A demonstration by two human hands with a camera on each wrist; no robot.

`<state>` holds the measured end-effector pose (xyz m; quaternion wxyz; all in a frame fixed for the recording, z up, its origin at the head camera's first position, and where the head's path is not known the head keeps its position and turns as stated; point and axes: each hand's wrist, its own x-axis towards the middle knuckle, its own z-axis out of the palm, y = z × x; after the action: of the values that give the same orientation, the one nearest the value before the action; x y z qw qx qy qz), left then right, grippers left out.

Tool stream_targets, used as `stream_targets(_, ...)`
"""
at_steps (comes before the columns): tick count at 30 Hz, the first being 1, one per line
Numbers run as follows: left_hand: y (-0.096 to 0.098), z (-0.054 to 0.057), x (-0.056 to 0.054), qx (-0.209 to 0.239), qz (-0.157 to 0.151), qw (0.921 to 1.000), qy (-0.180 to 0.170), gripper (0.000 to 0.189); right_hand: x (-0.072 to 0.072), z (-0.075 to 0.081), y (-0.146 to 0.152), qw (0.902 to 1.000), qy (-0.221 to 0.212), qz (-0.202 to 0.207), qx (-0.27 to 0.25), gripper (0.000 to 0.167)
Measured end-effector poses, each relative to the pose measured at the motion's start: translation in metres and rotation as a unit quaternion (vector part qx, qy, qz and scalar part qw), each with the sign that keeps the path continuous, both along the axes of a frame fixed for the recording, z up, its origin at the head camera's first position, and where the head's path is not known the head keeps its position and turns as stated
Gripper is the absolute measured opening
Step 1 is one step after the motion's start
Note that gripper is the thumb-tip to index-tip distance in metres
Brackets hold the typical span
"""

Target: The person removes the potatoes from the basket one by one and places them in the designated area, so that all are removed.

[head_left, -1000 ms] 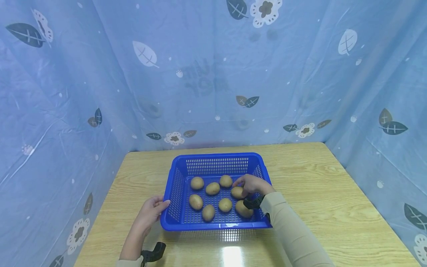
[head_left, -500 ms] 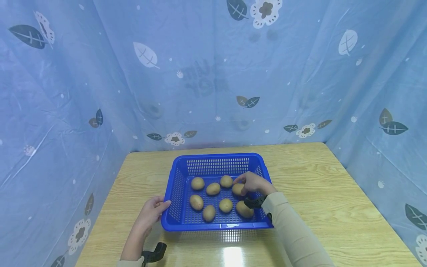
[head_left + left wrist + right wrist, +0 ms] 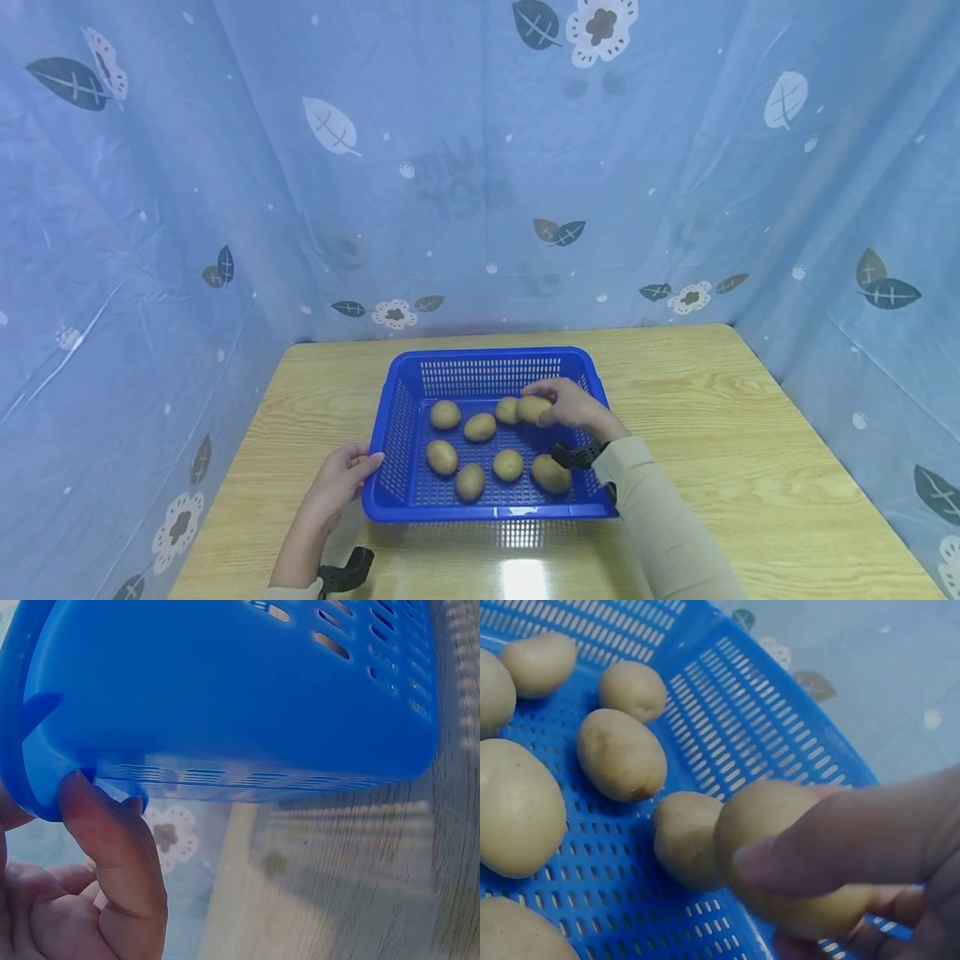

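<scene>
A blue plastic basket [image 3: 487, 353] with slotted walls stands on the table, several potatoes lying in it. My left hand [image 3: 341, 483] holds the basket's left rim. Its curled fingers hook the rim from outside in the left wrist view, beside the smooth basket wall [image 3: 187, 690]. Inside the basket's right half, my right hand [image 3: 576, 407] grips a potato [image 3: 533, 410] between thumb and fingers. That held potato [image 3: 757, 814] overlaps another potato [image 3: 688, 840] in the right wrist view; whether they touch I cannot tell. A larger potato [image 3: 551, 474] lies nearer the front.
The wooden table [image 3: 750, 467] extends to both sides of the basket. Blue patterned curtains [image 3: 480, 167] hang behind and along the sides. Several other potatoes, one [image 3: 445, 414] at back left and one [image 3: 470, 482] near the front, lie spread over the basket floor.
My right hand has taken hold of the potato at the right and raised it, shifting it slightly toward the back. The left hand has stayed on the rim.
</scene>
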<state>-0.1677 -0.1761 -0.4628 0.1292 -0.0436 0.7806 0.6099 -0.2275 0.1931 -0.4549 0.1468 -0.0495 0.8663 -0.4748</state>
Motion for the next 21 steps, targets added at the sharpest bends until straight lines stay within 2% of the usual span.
stream_targets(3,-0.001,0.000,0.000,0.002,-0.001,1.0000,0.001,0.035,0.000,0.001,-0.001,0.9996,0.024,-0.003,-0.015,0.055)
stream_targets(7,-0.001,-0.001,0.000,0.003,-0.001,1.0000,0.001,0.036,0.000,0.002,-0.002,0.9966,0.079,-0.013,-0.019,0.055)
stream_targets(11,-0.001,-0.002,0.000,0.002,0.000,1.0000,0.001,0.036,0.000,0.004,-0.002,0.9917,0.121,-0.040,-0.019,0.054)
stream_targets(16,-0.001,-0.002,0.001,0.000,0.004,1.0000,-0.001,0.035,0.000,0.006,-0.001,0.9871,0.138,-0.065,-0.047,0.053)
stream_targets(21,0.000,-0.001,0.000,-0.002,0.006,1.0000,0.000,0.034,0.003,0.012,-0.002,0.9781,0.166,-0.082,-0.095,0.055)
